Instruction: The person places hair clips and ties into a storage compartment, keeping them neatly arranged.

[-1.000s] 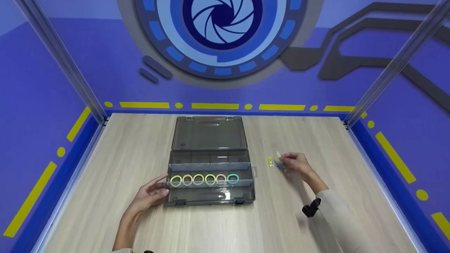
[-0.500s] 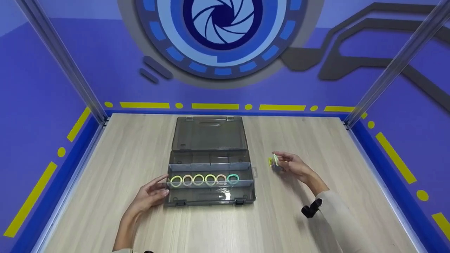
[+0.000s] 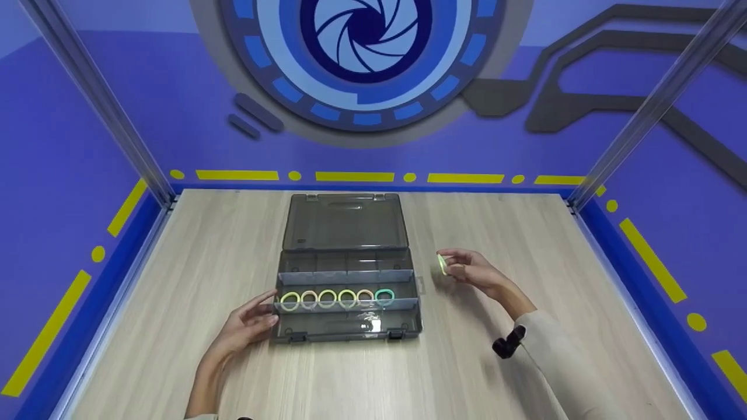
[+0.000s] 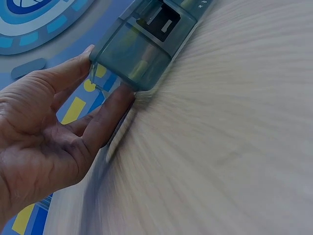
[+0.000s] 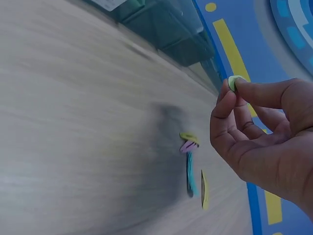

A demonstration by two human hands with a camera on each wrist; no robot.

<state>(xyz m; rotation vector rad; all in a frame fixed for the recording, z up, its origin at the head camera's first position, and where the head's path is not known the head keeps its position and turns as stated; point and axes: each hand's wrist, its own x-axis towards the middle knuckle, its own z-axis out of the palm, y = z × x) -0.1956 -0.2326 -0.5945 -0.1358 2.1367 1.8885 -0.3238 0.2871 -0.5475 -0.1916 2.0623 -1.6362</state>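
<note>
Pinching pale band (image 3: 442, 264): right grip (image 3: 480, 276) clamped on it, raised off bench (image 3: 350, 385), right of box (image 3: 327, 322). Left grip (image 3: 247, 318): fingers apart, touching box's left side. Likely best: steady box there, lower band edge-first beside teal ring (image 3: 385, 291), missing front divider (image 3: 407, 304).

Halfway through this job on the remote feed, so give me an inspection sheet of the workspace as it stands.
Surface: wood-look table, pale grain.
Job's things: storage box with its lid open; six coloured rings in a row in its middle section; loose coloured pieces on the table, yellow, purple and turquoise in the right wrist view.
Clutter: nothing seen.
Hands: left hand touches the box's left end; right hand pinches a pale green band.
Cables: nothing seen.
Surroundings: blue-purple walls with yellow markings; metal posts at the far corners.
</note>
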